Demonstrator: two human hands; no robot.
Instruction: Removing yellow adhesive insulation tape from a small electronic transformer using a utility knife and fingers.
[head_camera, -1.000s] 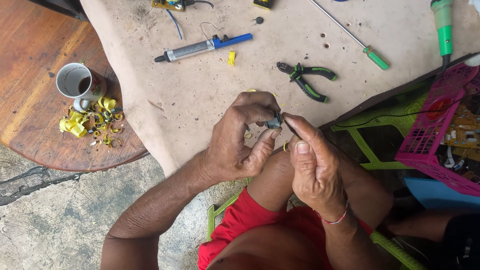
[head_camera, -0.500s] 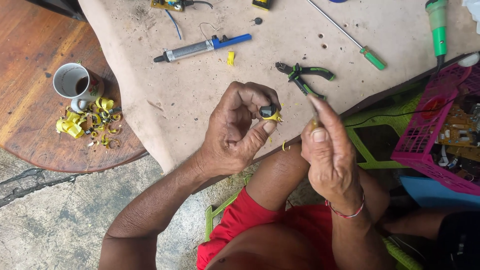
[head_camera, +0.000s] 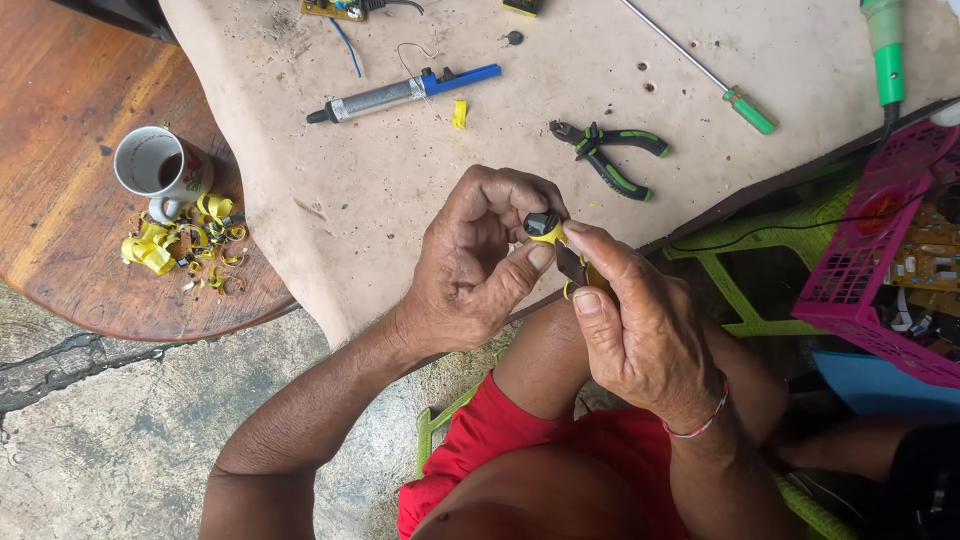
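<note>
While both hands are raised over the near edge of the counter (head_camera: 700, 40), a small black-and-yellow part (head_camera: 543, 226) is held between them, above the person's knee. The left hand (head_camera: 475, 265) is curled, its thumb and forefinger pinched on the part. The right hand (head_camera: 640, 330) meets it from the other side, fingers (head_camera: 590, 300) pressed together around a thin dark piece touching the part; what that piece is cannot be told.

Listed on the counter: green-handled pliers (head_camera: 610, 155) just beyond the hands, a silver-and-blue pen-shaped tool (head_camera: 405, 92), a long screwdriver (head_camera: 700, 70) with green handle, a yellow scrap (head_camera: 459, 113).

Listed on the round wooden table (head_camera: 60, 150) at left: a white mug (head_camera: 160, 165), yellow shavings (head_camera: 185, 245) beside it.

At right: a pink plastic basket (head_camera: 870, 270), well apart from the hands.
</note>
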